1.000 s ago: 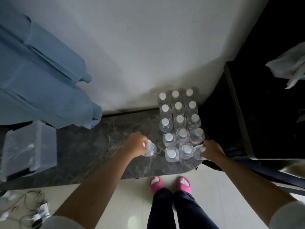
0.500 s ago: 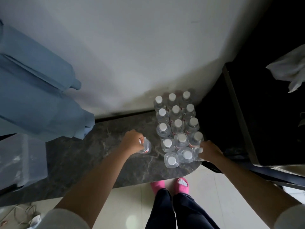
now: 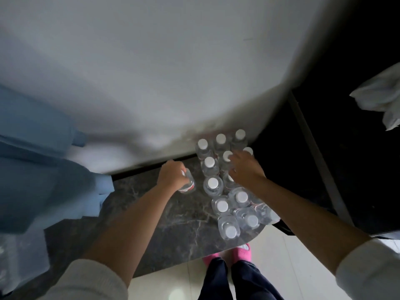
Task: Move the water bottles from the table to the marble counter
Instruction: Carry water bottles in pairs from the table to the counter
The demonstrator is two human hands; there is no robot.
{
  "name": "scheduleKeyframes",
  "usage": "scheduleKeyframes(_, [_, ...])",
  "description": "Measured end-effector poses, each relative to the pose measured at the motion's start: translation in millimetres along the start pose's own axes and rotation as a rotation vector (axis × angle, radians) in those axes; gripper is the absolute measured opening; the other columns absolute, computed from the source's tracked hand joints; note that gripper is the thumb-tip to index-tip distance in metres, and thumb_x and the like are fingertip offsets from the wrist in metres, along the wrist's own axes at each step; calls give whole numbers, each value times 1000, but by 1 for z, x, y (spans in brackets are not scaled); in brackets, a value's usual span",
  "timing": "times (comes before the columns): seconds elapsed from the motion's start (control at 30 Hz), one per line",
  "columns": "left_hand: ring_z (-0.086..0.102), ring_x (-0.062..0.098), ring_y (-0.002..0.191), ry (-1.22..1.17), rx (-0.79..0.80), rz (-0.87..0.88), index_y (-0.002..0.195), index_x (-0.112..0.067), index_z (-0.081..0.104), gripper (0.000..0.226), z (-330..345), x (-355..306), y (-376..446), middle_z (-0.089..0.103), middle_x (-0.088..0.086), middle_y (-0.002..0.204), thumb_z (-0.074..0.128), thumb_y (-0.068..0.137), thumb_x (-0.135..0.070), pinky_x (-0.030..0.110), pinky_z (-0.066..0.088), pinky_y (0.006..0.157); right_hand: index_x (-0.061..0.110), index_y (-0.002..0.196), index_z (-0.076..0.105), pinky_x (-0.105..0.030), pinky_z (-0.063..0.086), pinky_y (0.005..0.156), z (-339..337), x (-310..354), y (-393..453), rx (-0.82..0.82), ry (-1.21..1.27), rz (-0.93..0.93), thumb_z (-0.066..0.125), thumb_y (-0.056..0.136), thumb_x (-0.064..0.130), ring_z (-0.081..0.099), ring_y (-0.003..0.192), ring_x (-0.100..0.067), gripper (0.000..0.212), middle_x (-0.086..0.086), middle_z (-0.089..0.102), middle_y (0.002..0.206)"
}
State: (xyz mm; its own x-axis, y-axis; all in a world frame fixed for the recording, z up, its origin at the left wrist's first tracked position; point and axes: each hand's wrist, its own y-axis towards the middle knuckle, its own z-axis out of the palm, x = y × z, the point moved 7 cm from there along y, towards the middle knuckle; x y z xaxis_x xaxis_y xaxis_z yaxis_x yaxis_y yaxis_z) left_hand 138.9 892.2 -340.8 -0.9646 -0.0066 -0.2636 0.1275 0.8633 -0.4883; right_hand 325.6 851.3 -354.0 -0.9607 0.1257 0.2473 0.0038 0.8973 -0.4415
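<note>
We look down on a dark marble counter (image 3: 173, 221) against a pale wall (image 3: 173, 72), where a cluster of water bottles (image 3: 227, 191) stands upright, about a dozen white caps showing. Our left hand (image 3: 172, 177) still grips one bottle (image 3: 187, 184) just left of the cluster. Our right hand (image 3: 245, 167) has moved from the near corner to the far rows, fingers spread loosely over the caps; red label bands show no readable writing.

Scene is dim overall. The wall (image 3: 173, 72) above the hands is the brightest area, softly smeared by motion blur. The region right of the right hand (image 3: 245, 167) is near black. Bottle caps (image 3: 213, 183) glare white (labels unreadable). Wide-angle distortion bends the edges.
</note>
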Motion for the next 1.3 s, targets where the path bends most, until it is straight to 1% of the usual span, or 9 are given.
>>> scheduleKeyframes(0.07, [56, 28, 114, 4, 0, 6, 108, -8, 68, 28, -3, -2, 14, 61, 15, 119, 64, 81, -14, 30, 43, 95, 9, 134, 44, -34, 31, 111, -9, 9, 19, -109, -54, -57, 41, 91, 28, 34, 138, -26, 47, -13, 36, 148])
scheduleKeyframes(0.1, [55, 29, 115, 7, -3, 8, 110, -7, 67, 29, -4, -3, 21, 60, 15, 120, 63, 82, -13, 30, 42, 95, 6, 134, 46, -36, 34, 110, -16, 16, 25, -155, -96, -85, 53, 89, 28, 37, 137, -29, 50, -17, 38, 147])
scheduleKeyframes(0.13, [54, 29, 115, 11, -4, 8, 111, -8, 67, 29, -4, -4, 29, 58, 16, 120, 62, 82, -12, 30, 42, 96, 4, 136, 44, -38, 34, 110, -16, 19, 34, -179, -152, -103, 58, 87, 28, 38, 136, -32, 56, -20, 38, 147])
scheduleKeyframes(0.23, [54, 31, 114, 36, -8, 27, 109, -8, 66, 28, -4, -6, 50, 57, 16, 121, 62, 82, -11, 32, 42, 97, 10, 149, 18, -41, 11, 119, 2, 19, 54, -3, -84, -88, 36, 98, 27, 11, 147, -30, 56, -13, 10, 159])
scheduleKeyframes(0.3, [52, 31, 115, 47, 7, 28, 109, -8, 66, 27, -3, -7, 62, 55, 15, 122, 62, 83, -12, 33, 42, 98, 11, 150, 10, -40, 5, 120, 8, 17, 65, 47, -89, -76, 31, 99, 28, 3, 148, -28, 57, -9, 5, 160])
scheduleKeyframes(0.37, [51, 30, 118, 50, 12, 35, 110, -8, 65, 27, -3, -9, 73, 54, 15, 124, 61, 84, -12, 33, 42, 99, 11, 150, 8, -42, 4, 120, 16, 18, 71, 77, -90, -91, 32, 99, 28, 1, 148, -28, 59, -9, 3, 160])
scheduleKeyframes(0.63, [49, 30, 120, 32, 19, 19, 111, -9, 65, 26, -2, -8, 99, 53, 14, 126, 61, 86, -13, 32, 43, 100, 9, 149, 12, -36, 12, 120, 24, 18, 74, 93, 18, -109, 37, 97, 21, -3, 148, -27, 59, -8, -4, 160])
scheduleKeyframes(1.07, [49, 32, 118, -10, 36, 55, 112, -5, 65, 29, 17, -5, 105, 54, 17, 123, 63, 84, -10, 32, 44, 94, 10, 147, 22, -38, 21, 117, 26, 17, 75, 121, 46, -103, 41, 96, 24, -5, 148, -27, 56, -8, -6, 160])
scheduleKeyframes(1.3, [49, 33, 118, 27, 25, 81, 113, -6, 64, 29, 16, -7, 111, 54, 16, 125, 63, 85, -12, 33, 43, 96, 8, 146, 23, -41, 19, 119, 29, 16, 76, 131, 30, -103, 42, 96, 23, -6, 148, -30, 56, -11, -6, 160])
